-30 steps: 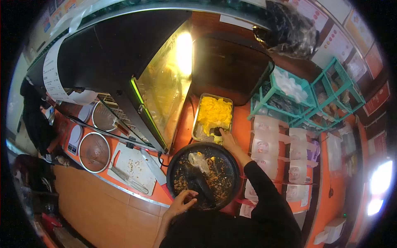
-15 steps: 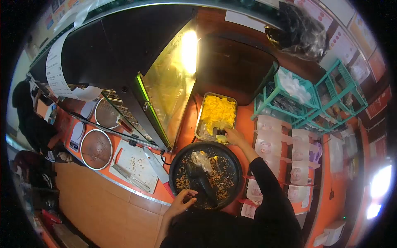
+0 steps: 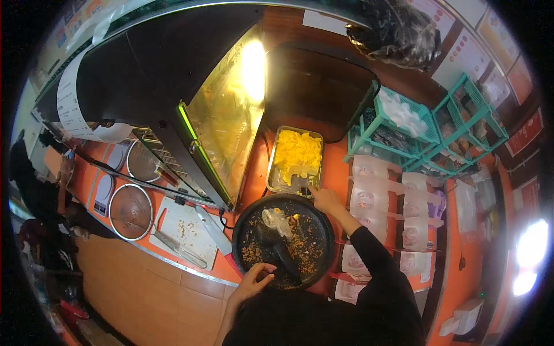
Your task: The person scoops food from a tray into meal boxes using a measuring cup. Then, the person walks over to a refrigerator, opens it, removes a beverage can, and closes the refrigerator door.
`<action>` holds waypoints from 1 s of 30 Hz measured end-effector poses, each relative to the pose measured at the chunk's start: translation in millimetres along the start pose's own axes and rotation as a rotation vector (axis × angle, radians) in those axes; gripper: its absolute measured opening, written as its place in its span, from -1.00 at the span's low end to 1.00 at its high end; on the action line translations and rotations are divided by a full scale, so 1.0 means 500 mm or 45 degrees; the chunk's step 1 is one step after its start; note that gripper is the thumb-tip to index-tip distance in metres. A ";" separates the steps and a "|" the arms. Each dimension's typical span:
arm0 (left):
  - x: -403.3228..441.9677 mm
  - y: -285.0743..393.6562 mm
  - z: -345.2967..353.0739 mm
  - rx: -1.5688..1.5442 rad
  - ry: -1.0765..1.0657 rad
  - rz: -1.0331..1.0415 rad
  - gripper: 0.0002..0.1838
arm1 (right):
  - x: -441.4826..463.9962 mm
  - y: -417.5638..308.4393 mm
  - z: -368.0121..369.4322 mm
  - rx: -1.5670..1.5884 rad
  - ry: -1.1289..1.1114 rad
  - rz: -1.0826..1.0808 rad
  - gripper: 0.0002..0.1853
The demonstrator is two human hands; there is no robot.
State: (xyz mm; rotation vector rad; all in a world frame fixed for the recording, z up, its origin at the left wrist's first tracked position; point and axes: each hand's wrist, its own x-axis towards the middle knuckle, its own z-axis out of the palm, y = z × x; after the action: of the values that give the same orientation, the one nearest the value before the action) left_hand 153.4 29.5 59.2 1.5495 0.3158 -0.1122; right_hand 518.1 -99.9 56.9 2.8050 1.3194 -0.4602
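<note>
My left hand (image 3: pixel 258 281) hovers at the lower left rim of a round black pan (image 3: pixel 330 230), its fingers loosely bent and apart around nothing. Brown crumbs (image 3: pixel 306 248) lie scattered in the pan, along with a dark, thick-handled tool (image 3: pixel 283 256) and a crumpled clear plastic bag (image 3: pixel 277 222). My right hand (image 3: pixel 326 200) is at the near right corner of a metal tray (image 3: pixel 270 173), fingers mostly curled, one reaching over the rim. What it grips, if anything, is hidden. Soft yellow food (image 3: pixel 297 151) fills the far part of the tray.
Left of the pan lie a white cutting board (image 3: pixel 182 225), a broad knife (image 3: pixel 212 229), tongs (image 3: pixel 179 249) and a round sieve (image 3: pixel 131 211). A lit glass cabinet (image 3: pixel 225 121) rises behind them. Stacked plastic packs (image 3: pixel 369 193) and green baskets (image 3: pixel 398 127) stand right. People (image 3: pixel 40 196) are far left.
The view has shifted slightly. My right hand stays at the tray's near corner, and the yellow bits beside its fingers no longer show. My left hand stays near the pan rim.
</note>
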 end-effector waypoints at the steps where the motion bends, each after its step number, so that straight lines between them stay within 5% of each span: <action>1: -0.002 -0.006 0.001 -0.002 -0.004 -0.002 -0.70 | 0.005 0.006 0.003 -0.001 -0.003 0.003 -0.49; 7: -0.007 0.003 0.012 -0.067 -0.004 -0.076 -0.70 | 0.059 0.075 0.022 0.196 -0.024 -0.080 -0.56; 13: -0.010 0.008 0.016 -0.047 -0.008 -0.049 -0.69 | 0.178 0.177 0.096 0.872 -0.096 -0.212 -0.62; 15: -0.011 0.011 0.017 -0.046 0.011 -0.080 -0.69 | 0.182 0.177 0.082 1.177 -0.134 0.019 -0.65; 21: 0.014 0.040 0.023 -0.108 -0.129 -0.126 -0.72 | 0.171 0.157 0.022 1.272 -0.231 0.369 -0.69; 25: 0.085 0.080 0.051 0.021 -0.305 -0.097 -0.72 | 0.154 0.173 -0.038 1.618 -0.318 0.365 -0.72; 30: 0.292 0.165 0.124 0.394 -0.628 0.379 -0.53 | 0.078 0.236 -0.198 1.869 -0.353 0.183 -0.77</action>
State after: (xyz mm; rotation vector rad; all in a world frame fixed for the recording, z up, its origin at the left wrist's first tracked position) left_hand 322.8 -11.3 98.9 1.7949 -0.3367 -0.3138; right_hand 656.1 -133.8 127.4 3.3530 0.7602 -2.5201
